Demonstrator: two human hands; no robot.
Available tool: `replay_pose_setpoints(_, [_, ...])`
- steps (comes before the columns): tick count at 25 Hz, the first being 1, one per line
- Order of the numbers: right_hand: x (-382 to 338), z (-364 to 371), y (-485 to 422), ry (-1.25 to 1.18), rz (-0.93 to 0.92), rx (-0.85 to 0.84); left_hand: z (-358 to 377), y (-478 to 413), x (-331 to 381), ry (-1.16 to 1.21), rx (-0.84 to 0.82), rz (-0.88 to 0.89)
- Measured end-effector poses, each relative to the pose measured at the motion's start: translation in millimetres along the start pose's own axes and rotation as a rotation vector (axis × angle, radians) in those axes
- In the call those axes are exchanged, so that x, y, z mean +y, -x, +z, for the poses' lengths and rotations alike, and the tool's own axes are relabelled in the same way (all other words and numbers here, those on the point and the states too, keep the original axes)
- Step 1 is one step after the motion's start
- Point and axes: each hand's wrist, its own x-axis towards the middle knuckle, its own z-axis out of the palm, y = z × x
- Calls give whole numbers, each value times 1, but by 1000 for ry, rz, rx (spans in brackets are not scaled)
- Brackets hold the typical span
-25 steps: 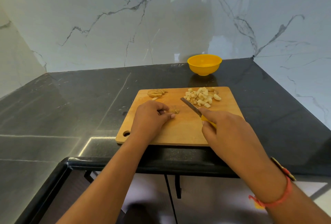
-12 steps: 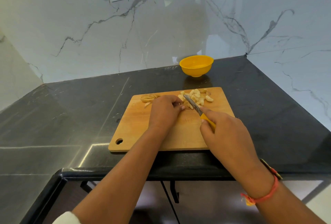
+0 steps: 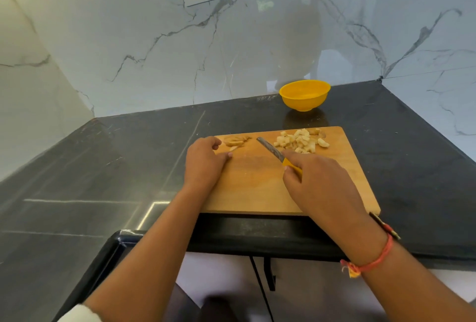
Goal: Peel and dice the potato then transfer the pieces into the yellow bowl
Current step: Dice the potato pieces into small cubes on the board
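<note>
The right hand [image 3: 316, 180] is gripping the knife [image 3: 270, 148], blade angling far-left. The left hand [image 3: 204, 160] is resting loosely curled on the cutting board [image 3: 257, 187], seemingly holding nothing; uncut potato strips [image 3: 235, 140] are lying crosswise just beyond its fingers [image 3: 226, 156], the diced pile [image 3: 300, 141] sitting right of the blade.

Board [image 3: 257, 192] on bench [image 3: 103, 180], at its front edge. Bowl [image 3: 304, 94] on bench behind board's far right, apart from it. Along board's far edge: diced pile [image 3: 298, 140] right, slices [image 3: 235, 140] left, knife [image 3: 271, 150] between. Left hand [image 3: 203, 164] just before slices; right hand [image 3: 322, 182] before pile, on knife.
</note>
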Motion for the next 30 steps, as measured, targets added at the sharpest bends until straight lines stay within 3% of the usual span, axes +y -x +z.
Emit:
replay_pose_setpoints(8, [1,13,2,25,30,33,5,-24,-5,-133,-129,186])
replay_pose_setpoints(13, [0,16,4,85,19,65,9,-28,-5,-196,-77,258])
replay_pose_setpoints(19, [1,19,3,96,16,78,10,-29,-8,-136,-87,243])
replay_pose_setpoints(24, [1,19,3,76,43,84,0,-11,8,-39,19,306])
replay_pose_setpoints(30, [0,16,3,80,61,102,3,31,39,59,-249,321])
